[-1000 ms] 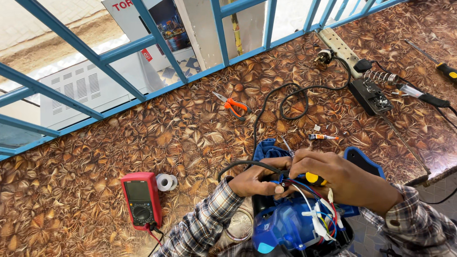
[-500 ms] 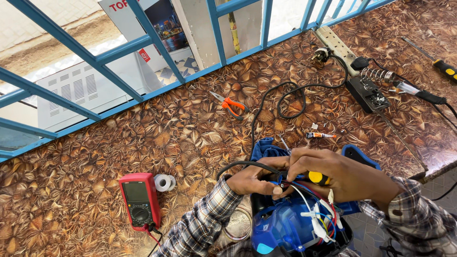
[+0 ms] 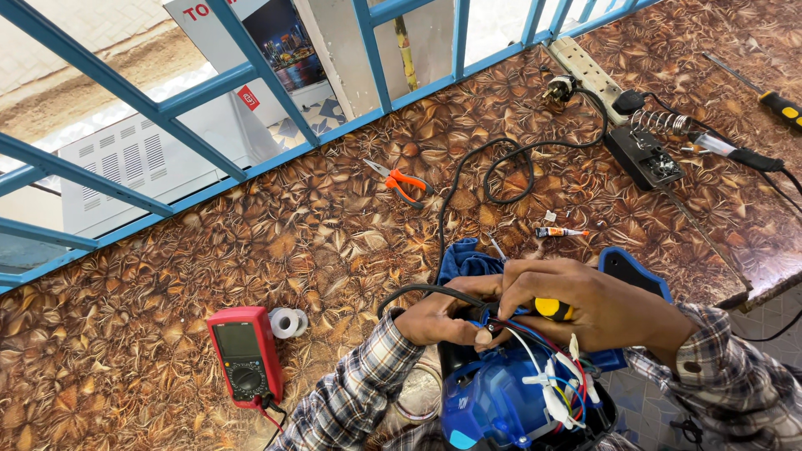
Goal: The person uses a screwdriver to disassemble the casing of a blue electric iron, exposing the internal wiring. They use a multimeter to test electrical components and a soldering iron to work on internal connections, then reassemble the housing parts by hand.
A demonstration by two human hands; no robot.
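Observation:
An opened blue power tool with loose red, white and blue wires lies at the near edge of the brown leaf-patterned worktop. My left hand grips the tool's black cable end beside the wires. My right hand is wrapped around a yellow-and-black screwdriver handle, its tip hidden between my fingers. A blue cloth lies just behind my hands.
A red multimeter and a white tape roll sit to the left. Orange-handled pliers, a small tube, a black cable, a soldering iron stand, a power strip and another screwdriver lie farther back. Blue window bars border the top.
Both hands stay on the tool's wiring with only slight shifts; the view has nudged a little.

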